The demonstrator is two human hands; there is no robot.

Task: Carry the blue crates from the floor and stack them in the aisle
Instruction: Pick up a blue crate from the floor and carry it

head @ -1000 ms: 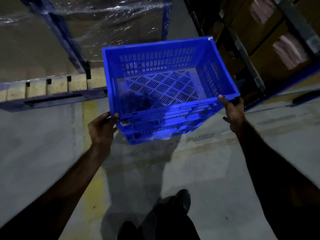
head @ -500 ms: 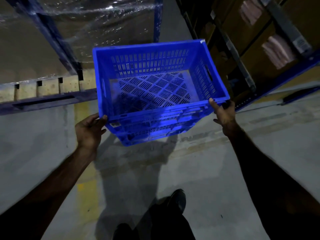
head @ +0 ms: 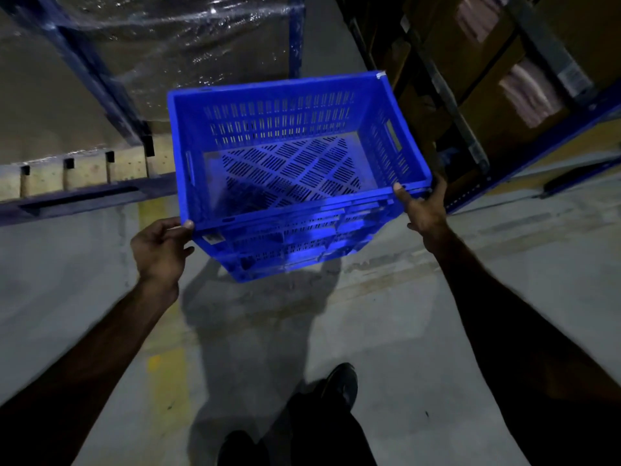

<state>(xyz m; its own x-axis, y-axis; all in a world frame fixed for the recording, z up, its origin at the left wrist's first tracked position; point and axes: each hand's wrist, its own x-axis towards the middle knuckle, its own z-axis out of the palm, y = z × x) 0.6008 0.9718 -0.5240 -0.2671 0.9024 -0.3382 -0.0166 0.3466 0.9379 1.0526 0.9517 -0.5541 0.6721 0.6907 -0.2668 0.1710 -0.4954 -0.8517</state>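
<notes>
Item: blue crates (head: 289, 183), a nested set, several rims showing under the top one; exact count I cannot tell. Location: off the floor, carried at arm's length over the concrete floor (head: 386, 331), tilted with the far wall up.

Holds: my left hand (head: 158, 252) is curled on the near left corner, thumb over the rim. My right hand (head: 425, 210) is closed on the near right corner, thumb on top, fingers hidden beneath.

Progress: I judge the pickup done and the carry under way. No stack in the aisle is visible, so setting down is left.

Clearances: wrapped pallet (head: 84, 169) and blue rack post (head: 296, 35) at left; shelving with cartons (head: 504, 95) close beside the crates' right wall. Open floor runs between, narrow. My shoe (head: 339, 381) is below, well apart from the load.
</notes>
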